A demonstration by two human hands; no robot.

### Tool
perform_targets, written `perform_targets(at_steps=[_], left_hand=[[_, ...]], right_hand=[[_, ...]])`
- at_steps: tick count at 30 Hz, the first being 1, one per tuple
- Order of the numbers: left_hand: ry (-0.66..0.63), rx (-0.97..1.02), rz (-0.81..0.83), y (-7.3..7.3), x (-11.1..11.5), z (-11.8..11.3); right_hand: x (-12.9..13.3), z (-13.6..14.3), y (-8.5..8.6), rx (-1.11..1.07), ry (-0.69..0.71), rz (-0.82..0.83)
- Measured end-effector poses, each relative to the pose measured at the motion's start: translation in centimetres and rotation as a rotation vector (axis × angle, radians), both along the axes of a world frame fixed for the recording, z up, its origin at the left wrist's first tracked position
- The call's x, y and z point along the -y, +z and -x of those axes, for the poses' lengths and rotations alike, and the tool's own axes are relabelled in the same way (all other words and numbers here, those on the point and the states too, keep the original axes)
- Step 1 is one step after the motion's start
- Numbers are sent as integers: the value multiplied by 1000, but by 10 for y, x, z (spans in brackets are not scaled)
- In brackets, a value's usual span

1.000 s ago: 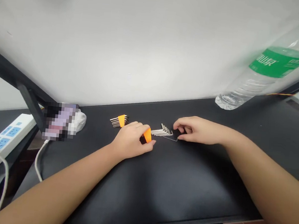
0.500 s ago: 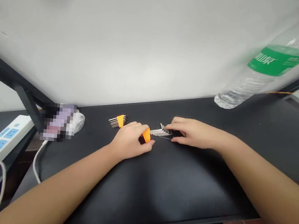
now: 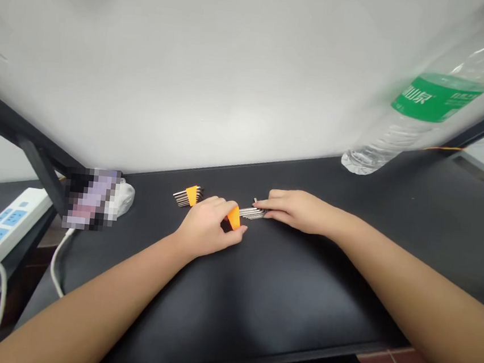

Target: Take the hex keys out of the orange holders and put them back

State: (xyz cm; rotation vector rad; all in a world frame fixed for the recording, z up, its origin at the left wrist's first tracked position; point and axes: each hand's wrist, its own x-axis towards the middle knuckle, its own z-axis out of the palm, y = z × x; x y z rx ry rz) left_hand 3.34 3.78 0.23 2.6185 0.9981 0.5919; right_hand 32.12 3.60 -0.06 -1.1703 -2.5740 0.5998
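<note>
My left hand (image 3: 208, 227) grips an orange hex key holder (image 3: 234, 218) between thumb and fingers, low over the black tabletop. Several silver hex keys (image 3: 251, 212) stick out of it to the right, side by side, with their bent ends under my right fingertips. My right hand (image 3: 293, 209) is closed around those bent ends, index finger on top and thumb below. A second orange holder (image 3: 191, 195) full of hex keys lies on the table just beyond my left hand, its long ends pointing left.
A large clear plastic bottle with a green label (image 3: 438, 97) leans at the back right against the white wall (image 3: 218, 76). On the left are a pixelated object (image 3: 88, 198), a crumpled white bag (image 3: 123, 197), a white power strip (image 3: 2, 227) and a white cable (image 3: 54, 266).
My right hand has moved left and closed on the bent ends of the hex keys. A thin key that showed by its thumb is now hidden. My left hand keeps its grip.
</note>
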Motion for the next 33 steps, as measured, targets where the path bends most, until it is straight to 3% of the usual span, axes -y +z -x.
perform_targets(at_steps=[6, 11, 15, 20, 24, 33], left_hand=[[20, 30, -19, -5, -1, 2], [52, 71, -46, -13, -2, 6], [34, 51, -50, -11, 2, 6], [32, 72, 4, -7, 6, 4], [22, 70, 11, -7, 6, 3], [66, 83, 45, -8, 4, 5]], right_hand=[[0, 4, 0, -55, -91, -10], [9, 16, 0, -108, -161, -141], [11, 27, -4, -49, -110, -250], [-7, 34, -12, -10, -71, -261], [-19, 30, -13, -1, -16, -258], [-26, 2, -15, 67, -51, -291]])
